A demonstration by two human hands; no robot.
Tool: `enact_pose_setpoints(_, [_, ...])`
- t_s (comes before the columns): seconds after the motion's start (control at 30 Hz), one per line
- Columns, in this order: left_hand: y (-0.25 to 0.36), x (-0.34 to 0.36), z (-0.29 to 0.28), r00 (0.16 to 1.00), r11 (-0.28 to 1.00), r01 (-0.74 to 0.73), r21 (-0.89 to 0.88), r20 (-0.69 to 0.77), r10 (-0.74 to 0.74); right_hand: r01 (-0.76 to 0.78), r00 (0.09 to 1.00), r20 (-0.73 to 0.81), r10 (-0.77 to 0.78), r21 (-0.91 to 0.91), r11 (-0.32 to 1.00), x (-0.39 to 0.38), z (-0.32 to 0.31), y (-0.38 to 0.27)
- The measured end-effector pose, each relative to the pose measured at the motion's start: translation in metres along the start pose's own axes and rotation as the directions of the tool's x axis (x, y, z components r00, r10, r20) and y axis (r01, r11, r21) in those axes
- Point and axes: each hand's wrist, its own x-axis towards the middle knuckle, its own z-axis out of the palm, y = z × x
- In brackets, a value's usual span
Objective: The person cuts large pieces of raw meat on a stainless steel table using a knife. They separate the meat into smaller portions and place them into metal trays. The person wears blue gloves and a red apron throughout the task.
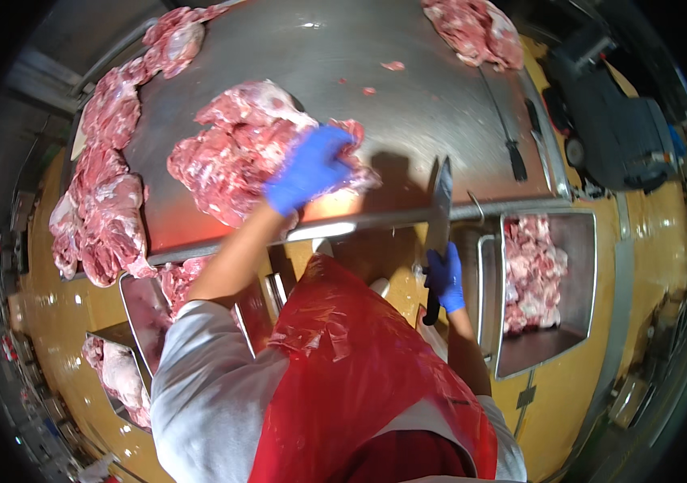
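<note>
My left hand, in a blue glove, rests on the right side of a large spread pile of raw meat on the steel table, its fingers curled onto the meat and slightly blurred. My right hand, also gloved in blue, grips the black handle of a long knife. The blade points away from me, crossing the table's near edge to the right of the meat.
Meat lines the table's left side; another piece lies top right, near a sharpening steel and a hook. Steel bins with meat stand lower left and right. A dark wheeled machine stands beyond.
</note>
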Motion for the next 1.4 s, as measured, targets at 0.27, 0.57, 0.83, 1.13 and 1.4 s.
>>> enact_pose_setpoints(0.27, [-0.236, -0.03, -0.215, 0.815, 0.802, 0.579, 0.145, -0.058, -0.577, 0.132, 0.96, 0.257, -0.115, -0.049, 0.99, 0.102, 0.153, -0.091])
enact_pose_setpoints(0.57, [-0.1, -0.07, -0.096, 0.856, 0.738, 0.492, 0.463, -0.411, -0.313, 0.162, 0.973, 0.168, -0.158, -0.012, 0.987, 0.192, 0.215, -0.131])
enact_pose_setpoints(0.83, [-0.137, 0.002, -0.08, 0.933, 0.934, 0.251, 0.254, -0.321, -0.164, 0.226, 0.956, 0.221, -0.193, -0.135, 0.965, 0.238, 0.23, -0.146])
enact_pose_setpoints(1.13, [-0.133, 0.022, -0.094, 0.889, 0.821, 0.452, 0.349, -0.106, -0.445, 0.235, 0.914, 0.36, -0.187, -0.094, 0.968, 0.25, 0.226, -0.191])
enact_pose_setpoints(1.4, [-0.124, 0.087, -0.052, 0.808, 0.581, 0.589, 0.562, -0.404, -0.429, 0.03, 0.942, 0.321, -0.097, 0.208, 0.978, 0.247, 0.192, -0.187])
